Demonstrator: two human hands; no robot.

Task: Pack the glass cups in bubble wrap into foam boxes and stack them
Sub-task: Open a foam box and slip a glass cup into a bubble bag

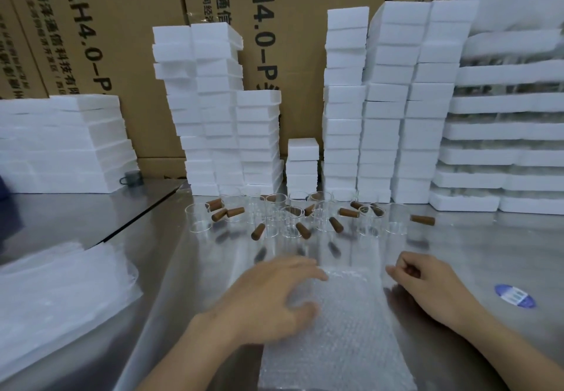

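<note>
1. L hand [274, 293]: grip released, fingers spread on clear bubble-wrap sheet [335, 345], flat on steel worktop [473, 253].
2. R hand [427, 280]: grip clenched, empty, beside sheet.
3. Clear glass cups [293, 219] w/ brown handles behind sheet; white foam boxes [345, 115] stacked at back.

L hand [268, 299] on bubble wrap [345, 345]

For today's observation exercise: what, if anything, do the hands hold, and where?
Nothing held: left hand rests flat on the bubble wrap; right hand curled, empty.
</note>
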